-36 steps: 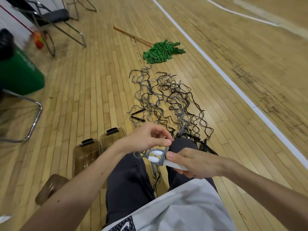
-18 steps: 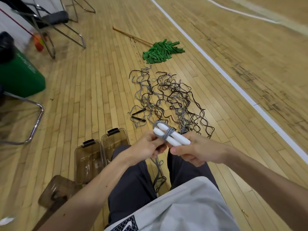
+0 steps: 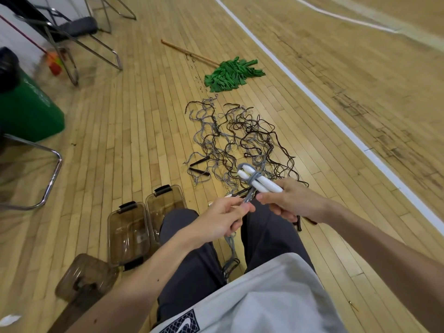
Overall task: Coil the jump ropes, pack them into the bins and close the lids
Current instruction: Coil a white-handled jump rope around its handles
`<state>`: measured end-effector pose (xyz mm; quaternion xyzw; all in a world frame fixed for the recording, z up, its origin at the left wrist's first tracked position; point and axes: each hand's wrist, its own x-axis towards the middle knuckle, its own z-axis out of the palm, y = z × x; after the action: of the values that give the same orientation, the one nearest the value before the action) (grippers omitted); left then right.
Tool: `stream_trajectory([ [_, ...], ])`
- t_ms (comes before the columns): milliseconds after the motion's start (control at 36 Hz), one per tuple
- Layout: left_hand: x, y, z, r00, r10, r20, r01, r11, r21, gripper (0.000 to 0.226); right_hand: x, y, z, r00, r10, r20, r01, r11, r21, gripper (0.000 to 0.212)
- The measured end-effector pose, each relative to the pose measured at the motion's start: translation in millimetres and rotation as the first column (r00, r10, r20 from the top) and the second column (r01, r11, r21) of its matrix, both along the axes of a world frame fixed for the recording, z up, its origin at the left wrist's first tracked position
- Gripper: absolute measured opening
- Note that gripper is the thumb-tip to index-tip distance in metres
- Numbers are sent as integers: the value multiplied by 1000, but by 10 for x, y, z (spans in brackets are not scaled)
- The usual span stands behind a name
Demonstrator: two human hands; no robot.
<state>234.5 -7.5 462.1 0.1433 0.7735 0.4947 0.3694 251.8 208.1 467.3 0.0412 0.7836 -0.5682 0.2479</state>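
My right hand (image 3: 292, 200) grips the two white handles (image 3: 263, 182) of a grey jump rope, with the grey cord wound round them near their far ends. My left hand (image 3: 223, 218) pinches the grey cord (image 3: 248, 197) just below the handles; more of this cord hangs down between my knees. A tangle of grey and dark brown jump ropes (image 3: 236, 138) with black handles lies on the wooden floor ahead. Two open brown clear bins (image 3: 127, 233) (image 3: 165, 201) stand side by side by my left knee, and a loose lid (image 3: 86, 276) lies nearer at the lower left.
A green mop (image 3: 230, 74) with a wooden handle lies beyond the ropes. A green box (image 3: 28, 111) and metal chair legs (image 3: 51, 169) stand on the left. A white court line (image 3: 336, 121) runs diagonally on the right.
The handles have risen from my lap to in front of my knees. My left hand has slid off the handles and now pinches the cord just below them.
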Motion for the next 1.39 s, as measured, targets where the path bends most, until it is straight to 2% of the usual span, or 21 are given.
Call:
stream_trajectory([
  [56,14,-6,-15,999,-18,-39,16,999,-44,24,-12,24,-40,999,-33,-1,33,999,30,29],
  [111,28,-10,-16,984,-85,-155,62,987,-145,20,-13,39,-78,999,-41,8,40,996,79,29],
  [194,53,-8,32,885,-269,-381,126,925,-360,18,-5,40,-110,998,-24,53,16,990,139,29],
  [250,53,-6,98,797,-385,-466,147,871,-468,22,5,37,-105,994,16,104,-33,987,158,29],
  [333,7,-1,223,675,-545,-497,172,771,-613,28,20,50,-86,974,84,211,-122,976,178,30],
  [417,-48,37,397,567,-686,-456,227,662,-715,30,47,41,-49,941,159,298,-216,962,169,29],
  [472,-87,63,497,517,-728,-450,256,633,-731,27,67,15,-22,923,198,330,-261,952,159,29],
  [528,-146,64,560,489,-733,-473,268,642,-718,31,87,-13,-12,909,214,356,-283,947,152,29],
  [694,-293,71,674,533,-686,-496,352,713,-607,28,176,-102,64,879,286,382,-356,926,126,31],
  [806,-373,102,745,615,-619,-489,382,776,-502,23,227,-193,178,856,354,377,-441,881,173,30],
  [1056,-410,109,748,750,-567,-340,451,815,-364,14,318,-268,392,810,458,367,-550,811,202,30],
  [1222,-416,43,672,859,-459,-227,424,886,-188,11,388,-297,471,803,502,321,-580,783,226,28],
  [1389,-391,-27,578,897,-411,-164,406,912,-65,9,449,-332,488,812,522,263,-577,787,218,38],
])
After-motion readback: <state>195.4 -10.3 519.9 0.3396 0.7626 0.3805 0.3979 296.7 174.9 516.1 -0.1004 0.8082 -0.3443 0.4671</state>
